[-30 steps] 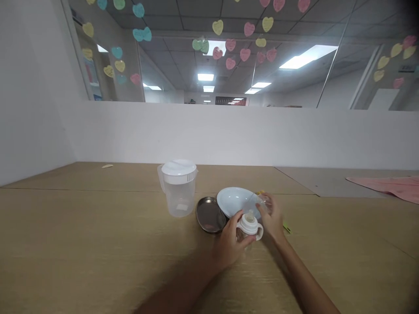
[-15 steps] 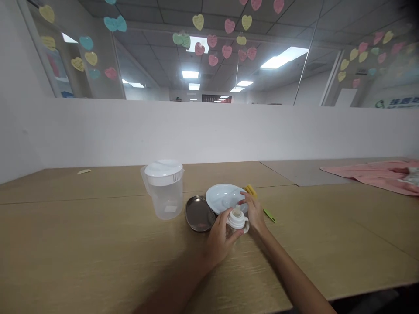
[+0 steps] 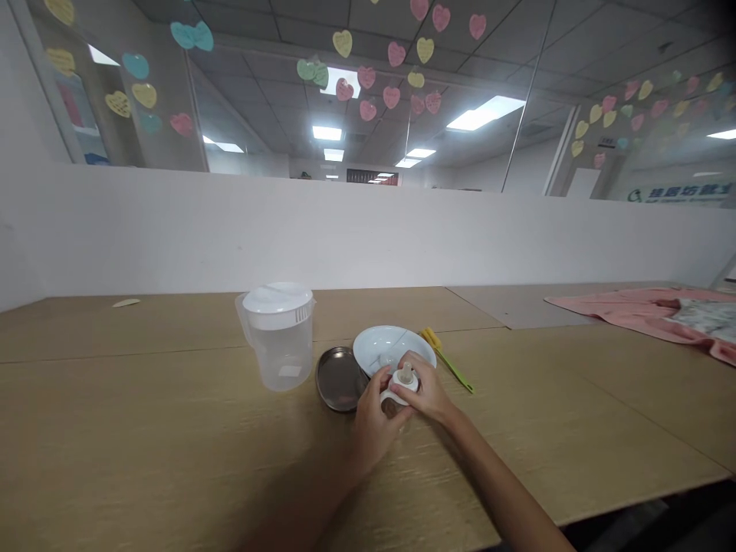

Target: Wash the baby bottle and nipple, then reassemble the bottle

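Observation:
A baby bottle [image 3: 405, 377] with a white collar, a clear nipple and a white handle is held upright between both hands, in front of the white bowl. My left hand [image 3: 373, 414] is wrapped round the bottle's body from the left. From the right, my right hand [image 3: 424, 387] grips the collar just under the nipple. Right behind them stands the white bowl [image 3: 368, 337], with something clear inside it. An oval metal tray [image 3: 338, 379] lies to the left of the bowl, partly under its rim.
A clear pitcher [image 3: 284, 345] with a white lid stands left of the tray. To the bowl's right lies a green-handled brush [image 3: 454, 369] with a yellow head. A pink cloth [image 3: 609, 304] spreads at the far right. Behind the table [image 3: 172, 429] rises a white wall [image 3: 345, 238].
My right hand has closed round the bottle's collar; before, its fingers were raised beside the nipple. The bottle's handle has turned from the right side to the left. The view has shifted slightly right.

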`<state>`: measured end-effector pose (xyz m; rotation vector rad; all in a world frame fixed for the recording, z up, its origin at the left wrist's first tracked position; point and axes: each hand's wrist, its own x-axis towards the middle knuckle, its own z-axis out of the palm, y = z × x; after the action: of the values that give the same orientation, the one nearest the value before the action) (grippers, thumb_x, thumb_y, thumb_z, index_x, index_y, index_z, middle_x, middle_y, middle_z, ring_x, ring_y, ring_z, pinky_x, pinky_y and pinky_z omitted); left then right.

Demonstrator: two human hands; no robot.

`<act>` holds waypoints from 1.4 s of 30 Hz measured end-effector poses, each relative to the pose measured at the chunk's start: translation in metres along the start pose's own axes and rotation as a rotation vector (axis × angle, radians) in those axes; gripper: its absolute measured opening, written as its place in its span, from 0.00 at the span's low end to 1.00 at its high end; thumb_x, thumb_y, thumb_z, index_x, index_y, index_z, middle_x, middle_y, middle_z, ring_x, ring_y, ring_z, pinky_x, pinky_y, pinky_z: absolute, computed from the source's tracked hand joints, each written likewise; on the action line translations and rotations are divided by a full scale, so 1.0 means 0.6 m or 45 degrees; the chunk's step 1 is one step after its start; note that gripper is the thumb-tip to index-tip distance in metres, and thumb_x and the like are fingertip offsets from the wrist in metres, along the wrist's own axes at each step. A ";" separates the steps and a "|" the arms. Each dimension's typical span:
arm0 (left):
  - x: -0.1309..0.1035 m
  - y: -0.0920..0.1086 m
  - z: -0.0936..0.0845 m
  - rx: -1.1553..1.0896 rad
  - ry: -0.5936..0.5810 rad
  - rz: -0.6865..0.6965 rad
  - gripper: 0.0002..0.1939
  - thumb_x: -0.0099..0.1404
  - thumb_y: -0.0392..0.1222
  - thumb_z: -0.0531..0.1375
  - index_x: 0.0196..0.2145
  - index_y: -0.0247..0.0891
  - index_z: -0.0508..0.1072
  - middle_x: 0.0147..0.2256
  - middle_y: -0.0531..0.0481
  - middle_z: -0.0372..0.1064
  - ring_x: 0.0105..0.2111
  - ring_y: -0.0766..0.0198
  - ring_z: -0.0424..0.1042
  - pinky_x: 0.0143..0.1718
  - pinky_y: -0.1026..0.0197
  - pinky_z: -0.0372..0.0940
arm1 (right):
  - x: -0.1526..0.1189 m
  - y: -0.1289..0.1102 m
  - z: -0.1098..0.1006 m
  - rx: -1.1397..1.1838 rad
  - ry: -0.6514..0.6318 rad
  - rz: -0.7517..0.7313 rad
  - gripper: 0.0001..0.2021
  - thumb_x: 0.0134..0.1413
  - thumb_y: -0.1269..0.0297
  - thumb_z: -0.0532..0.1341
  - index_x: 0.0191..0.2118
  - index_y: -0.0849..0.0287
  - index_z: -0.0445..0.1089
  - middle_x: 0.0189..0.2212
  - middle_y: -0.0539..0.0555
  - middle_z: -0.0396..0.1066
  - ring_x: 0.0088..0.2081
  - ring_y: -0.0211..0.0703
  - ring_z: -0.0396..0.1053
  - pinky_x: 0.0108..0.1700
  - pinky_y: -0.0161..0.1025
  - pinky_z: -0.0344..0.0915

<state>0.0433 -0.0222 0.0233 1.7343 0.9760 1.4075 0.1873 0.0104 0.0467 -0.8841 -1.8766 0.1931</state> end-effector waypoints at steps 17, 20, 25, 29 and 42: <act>0.022 0.019 -0.027 -0.157 -0.269 -0.104 0.39 0.48 0.35 0.68 0.57 0.39 0.60 0.48 0.44 0.71 0.48 0.54 0.70 0.50 0.54 0.63 | 0.009 0.040 -0.075 0.850 -0.288 0.385 0.38 0.35 0.54 0.72 0.56 0.52 0.63 0.52 0.59 0.67 0.55 0.50 0.62 0.59 0.52 0.54; 0.022 0.017 -0.025 -0.150 -0.274 -0.062 0.36 0.49 0.35 0.67 0.55 0.39 0.62 0.48 0.44 0.71 0.48 0.54 0.69 0.50 0.54 0.62 | 0.010 0.027 -0.070 0.803 -0.511 0.417 0.38 0.32 0.58 0.73 0.55 0.53 0.65 0.53 0.59 0.66 0.56 0.51 0.62 0.59 0.51 0.55; 0.022 0.022 -0.024 -0.174 -0.262 -0.020 0.33 0.47 0.33 0.68 0.51 0.39 0.65 0.49 0.45 0.70 0.49 0.53 0.68 0.50 0.54 0.63 | 0.011 0.011 -0.078 0.912 -0.585 0.429 0.28 0.40 0.57 0.70 0.50 0.57 0.69 0.49 0.60 0.69 0.53 0.50 0.66 0.55 0.49 0.61; 0.020 0.025 -0.025 -0.171 -0.247 -0.025 0.32 0.48 0.35 0.67 0.51 0.39 0.65 0.47 0.46 0.71 0.48 0.54 0.69 0.49 0.55 0.63 | 0.013 0.004 -0.079 0.871 -0.640 0.407 0.29 0.36 0.57 0.71 0.49 0.56 0.71 0.45 0.58 0.72 0.49 0.50 0.68 0.52 0.48 0.64; 0.016 0.020 -0.020 -0.071 -0.205 -0.081 0.28 0.48 0.36 0.67 0.48 0.37 0.67 0.46 0.45 0.71 0.47 0.54 0.70 0.49 0.55 0.62 | 0.001 0.052 -0.063 1.027 0.067 0.550 0.29 0.29 0.59 0.73 0.45 0.54 0.72 0.41 0.55 0.72 0.37 0.43 0.70 0.36 0.38 0.68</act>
<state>0.0341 -0.0188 0.0406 1.7307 0.8885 1.2230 0.2343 0.0238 0.0496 -0.6875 -1.3385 1.0912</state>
